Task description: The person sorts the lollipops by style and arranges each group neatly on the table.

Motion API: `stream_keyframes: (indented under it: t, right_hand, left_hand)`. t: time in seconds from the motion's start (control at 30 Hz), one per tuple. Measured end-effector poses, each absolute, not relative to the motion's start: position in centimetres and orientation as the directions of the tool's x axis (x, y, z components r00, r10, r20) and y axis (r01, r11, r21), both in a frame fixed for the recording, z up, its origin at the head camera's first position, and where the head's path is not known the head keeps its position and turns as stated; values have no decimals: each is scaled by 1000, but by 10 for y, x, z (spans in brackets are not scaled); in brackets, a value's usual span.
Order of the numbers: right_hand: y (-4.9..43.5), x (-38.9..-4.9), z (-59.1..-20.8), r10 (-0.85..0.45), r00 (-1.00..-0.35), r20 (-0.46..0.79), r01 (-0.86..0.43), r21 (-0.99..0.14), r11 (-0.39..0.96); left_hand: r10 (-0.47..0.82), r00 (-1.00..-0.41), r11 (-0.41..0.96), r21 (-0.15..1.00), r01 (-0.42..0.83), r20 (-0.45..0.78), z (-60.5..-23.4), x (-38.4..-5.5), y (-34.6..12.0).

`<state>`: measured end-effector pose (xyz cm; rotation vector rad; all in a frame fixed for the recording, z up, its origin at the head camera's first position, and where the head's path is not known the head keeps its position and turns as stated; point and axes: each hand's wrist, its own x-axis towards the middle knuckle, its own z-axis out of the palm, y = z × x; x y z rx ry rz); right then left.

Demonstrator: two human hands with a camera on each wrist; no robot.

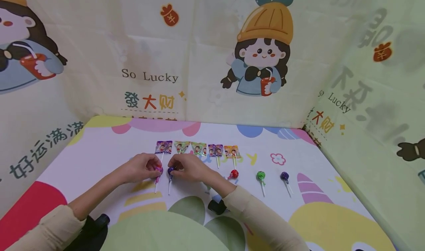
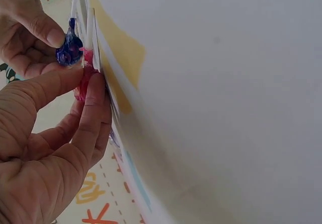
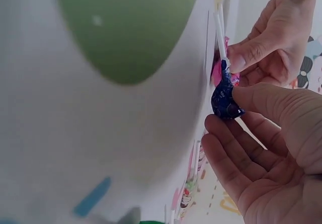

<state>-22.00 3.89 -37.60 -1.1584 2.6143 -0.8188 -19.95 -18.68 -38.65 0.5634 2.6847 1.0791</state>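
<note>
My left hand (image 1: 143, 168) pinches a pink-red lollipop (image 2: 86, 80) by its round wrapped head, between thumb and fingertips. Close beside it, my right hand (image 1: 190, 167) holds a dark blue lollipop (image 3: 225, 99) in the same way, thumb on one side and fingers on the other. Both white sticks point toward the person, low over the table (image 1: 109, 181). Part of each candy head is covered by the fingers. To the right of the hands lie a red lollipop (image 1: 234, 174), a green lollipop (image 1: 261, 176) and another dark blue lollipop (image 1: 284, 176).
Behind the hands runs a row of flat-wrapped lollipops: a purple one (image 1: 163, 147), two green ones (image 1: 199, 148), a second purple one (image 1: 216, 150) and an orange one (image 1: 231, 151). A black object (image 1: 217, 206) shows by the right forearm. A printed cloth wall (image 1: 206, 59) rises behind.
</note>
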Motion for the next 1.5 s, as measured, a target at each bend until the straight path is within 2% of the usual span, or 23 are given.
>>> stream_keyframes:
  t: [0.37,0.83,1.5]
  right_hand:
    - [27,-229,-375,-720,-692,59,-645,-499,579]
    - [28,-227,-377,-714,-698,49,-628,-521,578]
    - [73,-203,-356,-702,-698,142,-632,-582,511]
  left_hand:
    - [407,-912,669,693,268,-40,-384,-199,-186]
    - [406,-913,664,701,260,-46,-385,-197,-185]
    - [412,-910,658,703,271,-35,-389,-198,-185]
